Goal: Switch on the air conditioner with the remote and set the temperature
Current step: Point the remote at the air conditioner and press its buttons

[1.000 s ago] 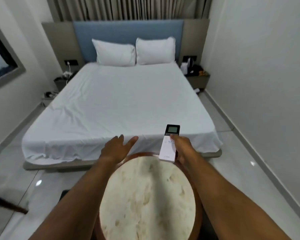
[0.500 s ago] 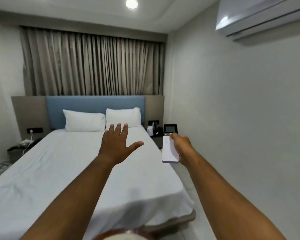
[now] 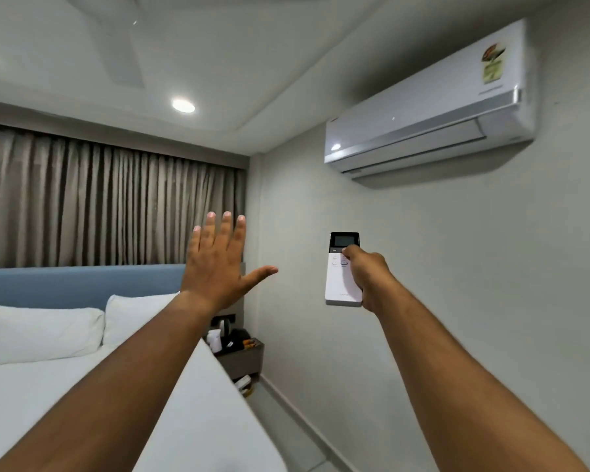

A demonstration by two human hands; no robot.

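A white wall-mounted air conditioner (image 3: 426, 107) hangs high on the right wall, its flap closed. My right hand (image 3: 367, 277) holds a white remote (image 3: 341, 284) with a dark screen at its top, raised below the unit. The thumb rests on the buttons just under the screen. My left hand (image 3: 218, 264) is raised to the left of the remote, palm away from me, fingers spread, holding nothing.
A bed (image 3: 171, 403) with white sheets and two pillows fills the lower left, under a blue headboard (image 3: 65, 284). A bedside table (image 3: 241, 356) with small items stands in the corner. Closed curtains (image 3: 109, 202) cover the far wall.
The view has swung up and to the right, from the bed and a round table to the air conditioner. Both hands rose with it; the remote stays in my right hand.
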